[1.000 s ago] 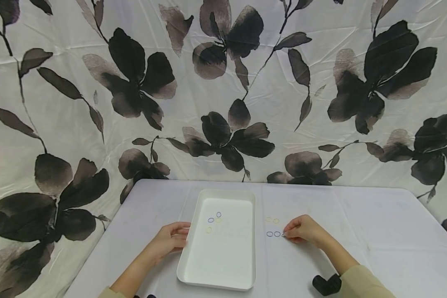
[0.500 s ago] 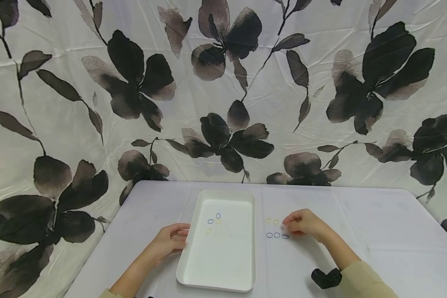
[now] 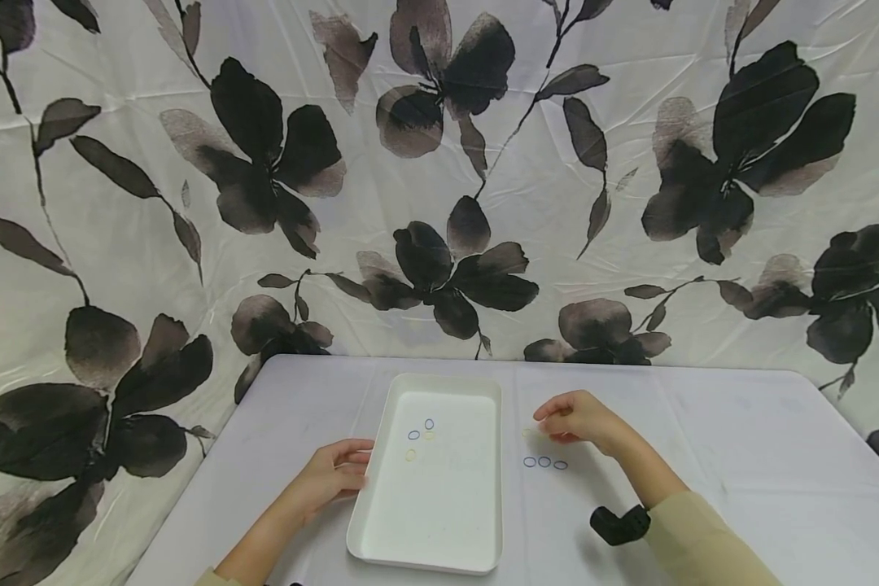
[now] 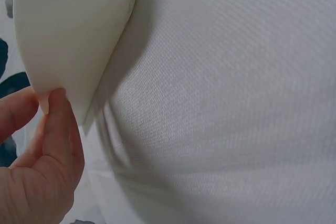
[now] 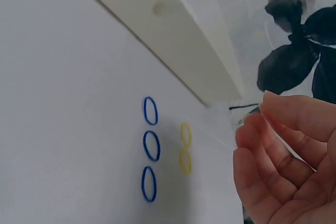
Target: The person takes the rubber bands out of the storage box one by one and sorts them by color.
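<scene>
Left hand (image 3: pixel 337 474) curled round the near left rim of the white tray (image 3: pixel 454 537). Right hand (image 3: pixel 575 417) loosely bent, empty, above two yellow bands (image 5: pixel 185 148) beside three blue bands (image 3: pixel 545 462) on the table (image 3: pixel 740 456).

Three cameras: one on my head, one on each wrist.

The head view looks forward and down from well back, taking in the whole counter (image 3: pixel 703 423), the tray (image 3: pixel 439 537) and the flowered cloth (image 3: pixel 439 163) hung behind. My left wrist view sits very close and low at the tray's corner (image 4: pixel 68 51), facing along the counter. My right wrist view looks from close above the counter at the blue rings (image 5: pixel 150 147) and yellow rings (image 5: pixel 185 148), with the tray's side wall (image 5: pixel 173 30) beyond; the head view shares those rings (image 3: pixel 544 462) and that tray.
</scene>
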